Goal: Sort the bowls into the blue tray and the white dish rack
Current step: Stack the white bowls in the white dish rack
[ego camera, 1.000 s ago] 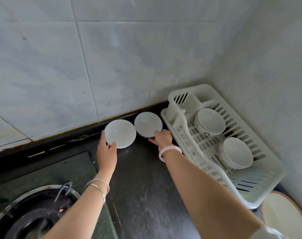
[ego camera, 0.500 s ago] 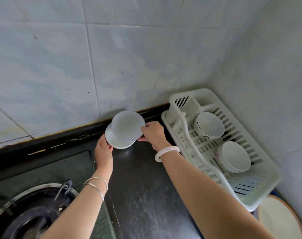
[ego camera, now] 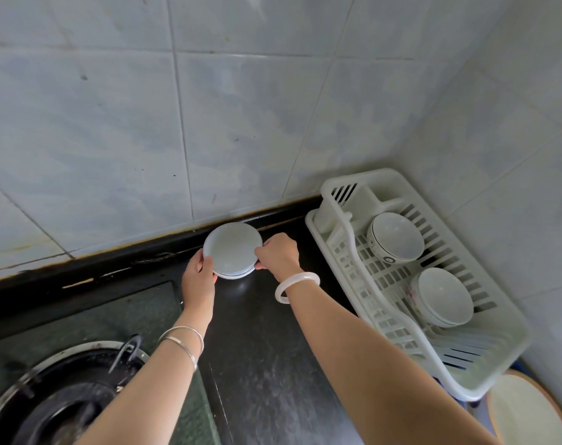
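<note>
Two shallow white ceramic bowls (ego camera: pixel 233 248), nested one in the other, are held just left of the white slotted plastic dish rack (ego camera: pixel 465 388), the left hand (ego camera: pixel 198 281) and right hand (ego camera: pixel 278 255) each gripping one side of the rims. Inside the rack: one dark-rimmed white bowl (ego camera: pixel 396 236) at its far end, and one nested stack of white bowls (ego camera: pixel 445 295) nearer, count unclear

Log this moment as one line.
left hand: grips two nested small white ceramic bowls | right hand: pinches their rim | white plastic dish rack: holds other bowls
</note>
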Demonstrator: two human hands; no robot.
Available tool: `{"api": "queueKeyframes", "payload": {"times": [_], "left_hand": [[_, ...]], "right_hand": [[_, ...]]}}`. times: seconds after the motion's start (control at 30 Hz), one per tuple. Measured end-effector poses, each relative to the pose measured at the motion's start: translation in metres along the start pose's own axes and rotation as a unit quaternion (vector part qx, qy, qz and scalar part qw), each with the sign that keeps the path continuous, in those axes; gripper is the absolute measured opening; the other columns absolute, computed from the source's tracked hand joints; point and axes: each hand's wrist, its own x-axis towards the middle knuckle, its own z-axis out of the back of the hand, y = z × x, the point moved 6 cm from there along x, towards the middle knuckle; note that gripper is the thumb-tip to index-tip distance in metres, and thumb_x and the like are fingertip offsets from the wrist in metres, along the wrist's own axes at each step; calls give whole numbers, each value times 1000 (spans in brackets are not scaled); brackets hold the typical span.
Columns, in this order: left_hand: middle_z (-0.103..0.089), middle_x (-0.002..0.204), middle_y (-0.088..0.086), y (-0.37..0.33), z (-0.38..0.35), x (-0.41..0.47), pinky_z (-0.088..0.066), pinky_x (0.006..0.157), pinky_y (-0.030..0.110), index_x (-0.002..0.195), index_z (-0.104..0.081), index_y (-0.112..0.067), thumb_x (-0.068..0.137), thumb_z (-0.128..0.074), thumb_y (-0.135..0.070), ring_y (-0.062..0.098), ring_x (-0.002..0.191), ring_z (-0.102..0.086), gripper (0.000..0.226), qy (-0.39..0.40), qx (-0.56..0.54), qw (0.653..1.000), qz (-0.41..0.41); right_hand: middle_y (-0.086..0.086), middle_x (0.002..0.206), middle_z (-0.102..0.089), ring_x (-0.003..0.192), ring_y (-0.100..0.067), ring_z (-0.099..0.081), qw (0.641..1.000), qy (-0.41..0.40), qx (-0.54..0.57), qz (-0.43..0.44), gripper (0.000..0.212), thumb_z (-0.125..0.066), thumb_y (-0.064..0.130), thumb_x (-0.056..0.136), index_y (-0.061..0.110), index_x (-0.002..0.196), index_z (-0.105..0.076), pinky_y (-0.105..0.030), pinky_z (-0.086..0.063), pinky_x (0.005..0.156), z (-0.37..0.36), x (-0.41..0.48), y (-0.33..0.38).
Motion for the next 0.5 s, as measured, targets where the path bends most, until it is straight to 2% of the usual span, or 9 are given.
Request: {"api": "queueKeyframes", "payload": {"times": [0.1, 0.13, 0.23, 0.3, 0.37, 0.5], "left_hand": [[-54, 132, 8, 0, 2, 4, -45, 98, 35, 133, -49, -16, 94, -45, -14, 24, 119, -52, 39, 3, -5, 1000, 23], [-55, 132, 8, -1, 2, 5, -46, 97, 35, 132, -49, -17, 94, -46, -13, 25, 119, -53, 39, 4, -4, 1000, 28], [-54, 131, 5, -5, 1, 7, -47, 92, 34, 132, -50, -21, 92, -44, -12, 25, 119, -52, 41, 7, 2, 999, 40], [-53, 132, 5, -7, 0, 6, -47, 92, 34, 132, -50, -22, 92, -43, -11, 25, 120, -51, 43, 11, 2, 999, 52], [-52, 133, 6, -9, -1, 4, -46, 94, 35, 133, -49, -22, 92, -43, -10, 25, 121, -50, 43, 16, 2, 998, 61], [-54, 128, 5, -12, -3, -5, -48, 87, 33, 126, -54, -22, 91, -47, -11, 25, 118, -52, 38, 28, 27, 998, 58]], "right_hand": [[-11, 80, -71, 74, -21, -69, 1000, -4, 10, -9, 10, -57, 9, 84, 5, 86, -66, -34, -58, 76, -1, 2, -4], [-10, 83, -69, 75, -20, -67, 1000, -1, 26, -12, 11, -58, 10, 84, 8, 91, -65, -34, -59, 77, -1, 2, -6], [-10, 109, -63, 91, -22, -63, 990, 66, 118, -45, 36, -56, 12, 89, 15, 125, -55, -34, -57, 78, -10, 0, -13], [-11, 126, -57, 102, -26, -63, 968, 129, 200, -78, 45, -52, 10, 93, 19, 137, -46, -36, -56, 82, -18, -5, -16], [-12, 131, -55, 107, -29, -62, 951, 155, 255, -82, 45, -49, 5, 94, 18, 137, -47, -36, -57, 81, -23, -9, -18], [-11, 123, -60, 109, -29, -62, 951, 128, 274, -62, 43, -55, -3, 89, 13, 129, -54, -39, -57, 86, -17, -15, -28]]}}
